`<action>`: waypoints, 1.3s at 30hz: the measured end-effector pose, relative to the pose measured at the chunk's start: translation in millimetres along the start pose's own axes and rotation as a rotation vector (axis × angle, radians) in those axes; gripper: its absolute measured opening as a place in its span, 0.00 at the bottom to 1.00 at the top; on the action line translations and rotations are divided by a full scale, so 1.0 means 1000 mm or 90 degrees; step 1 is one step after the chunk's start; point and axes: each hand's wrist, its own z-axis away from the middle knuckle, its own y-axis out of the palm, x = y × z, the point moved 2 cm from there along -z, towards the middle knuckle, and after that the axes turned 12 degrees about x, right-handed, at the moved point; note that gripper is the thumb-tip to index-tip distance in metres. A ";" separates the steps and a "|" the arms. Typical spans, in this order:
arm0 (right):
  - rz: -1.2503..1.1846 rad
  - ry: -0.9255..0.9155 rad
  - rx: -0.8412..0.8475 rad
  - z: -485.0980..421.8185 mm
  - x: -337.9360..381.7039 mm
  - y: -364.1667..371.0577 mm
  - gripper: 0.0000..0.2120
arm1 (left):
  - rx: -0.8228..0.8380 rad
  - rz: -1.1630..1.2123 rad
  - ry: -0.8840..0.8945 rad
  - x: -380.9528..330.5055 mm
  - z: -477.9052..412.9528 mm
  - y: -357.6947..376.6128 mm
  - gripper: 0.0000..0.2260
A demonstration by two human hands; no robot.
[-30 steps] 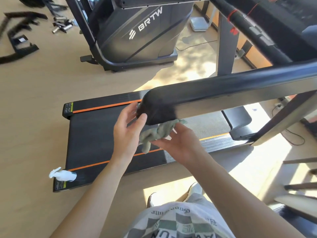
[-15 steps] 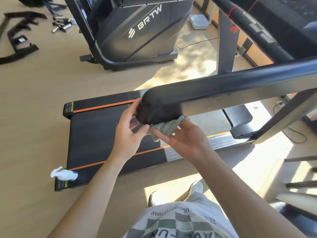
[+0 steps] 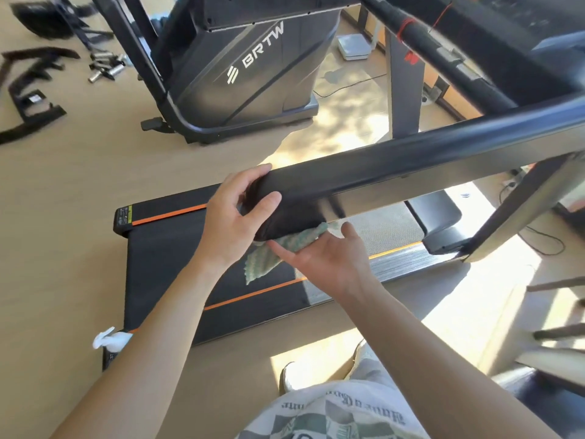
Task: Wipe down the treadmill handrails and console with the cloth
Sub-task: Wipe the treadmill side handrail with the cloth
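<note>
A black treadmill handrail [image 3: 395, 172] runs from the centre up to the right edge. My left hand [image 3: 235, 217] grips its rounded end, thumb on the near side and fingers over the top. Under that end my right hand [image 3: 323, 258] presses a green-and-white cloth [image 3: 285, 248] up against the rail's underside with straight fingers. A corner of the cloth hangs down below the hand. The far handrail [image 3: 443, 55] crosses the top right. The console lies mostly out of view at the top right.
The treadmill belt [image 3: 177, 267] with orange stripes lies on the wooden floor below. A white spray bottle [image 3: 110, 339] stands at its near left corner. A black BRTW machine [image 3: 247, 68] stands behind. Loose black parts [image 3: 34, 103] lie at far left.
My left hand has slid up from beside the rail end to grip over it. My right hand has pushed the cloth up under the rail end, and the cloth has spread out flatter.
</note>
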 end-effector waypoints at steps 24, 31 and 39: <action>0.034 -0.130 0.089 0.049 0.197 -0.022 0.38 | 0.035 -0.679 -0.070 -0.083 -0.071 0.101 0.32; 0.026 -0.129 0.121 0.068 0.235 -0.023 0.37 | 0.076 -0.657 0.076 -0.128 -0.124 0.178 0.36; 0.039 -0.219 0.073 0.097 0.299 -0.027 0.38 | 0.130 -0.727 0.078 -0.135 -0.172 0.232 0.37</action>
